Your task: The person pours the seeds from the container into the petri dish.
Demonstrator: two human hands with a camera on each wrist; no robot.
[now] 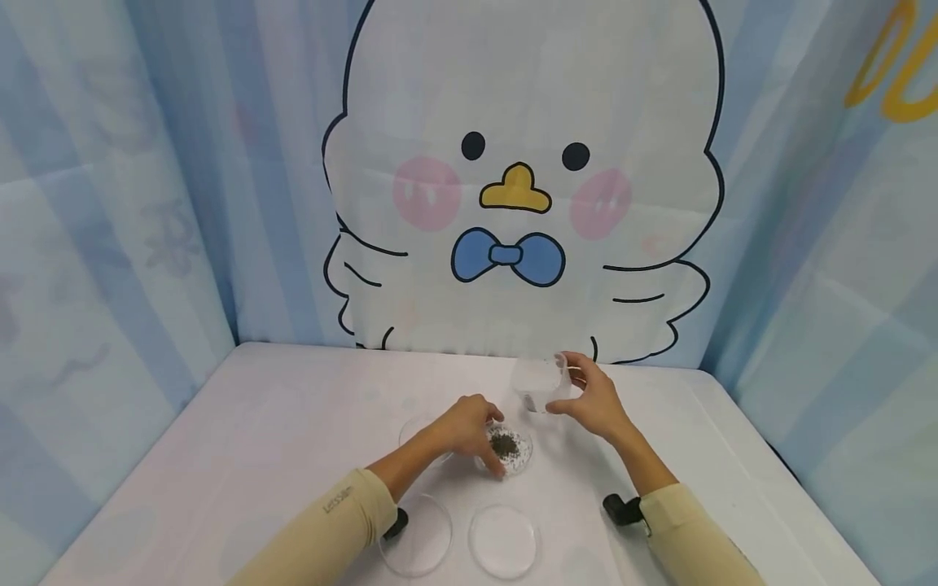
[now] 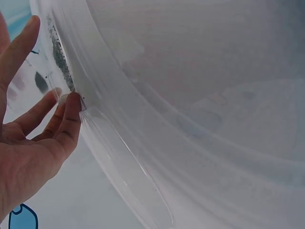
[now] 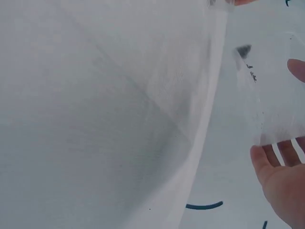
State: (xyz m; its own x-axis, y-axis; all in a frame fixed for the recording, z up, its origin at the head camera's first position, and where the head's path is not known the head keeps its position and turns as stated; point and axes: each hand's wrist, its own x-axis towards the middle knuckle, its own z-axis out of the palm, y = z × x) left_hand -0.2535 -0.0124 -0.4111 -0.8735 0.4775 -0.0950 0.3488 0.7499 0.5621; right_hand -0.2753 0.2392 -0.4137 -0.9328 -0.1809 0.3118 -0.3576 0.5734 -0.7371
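Note:
My left hand (image 1: 462, 425) spans a clear round dish (image 1: 523, 449), thumb at its near edge and fingers at the far edge. Dark granules (image 1: 503, 444) lie heaped in the dish's middle, with specks scattered around. In the left wrist view, fingertips meet the rim beside the granules (image 2: 60, 59). Up and to the right of the dish, my right hand (image 1: 593, 404) holds a clear plastic bag (image 1: 533, 376) between thumb and fingers. A small dark clump (image 3: 244, 50) sits in the bag's corner, with a few specks along its edge.
Two clear round dishes or lids, one nearer the left sleeve (image 1: 428, 537) and one beside it (image 1: 504, 541), lie at the table's front. Another clear round piece (image 1: 410, 430) is partly hidden behind the left hand. A printed curtain (image 1: 520, 309) borders the white table (image 1: 293, 439).

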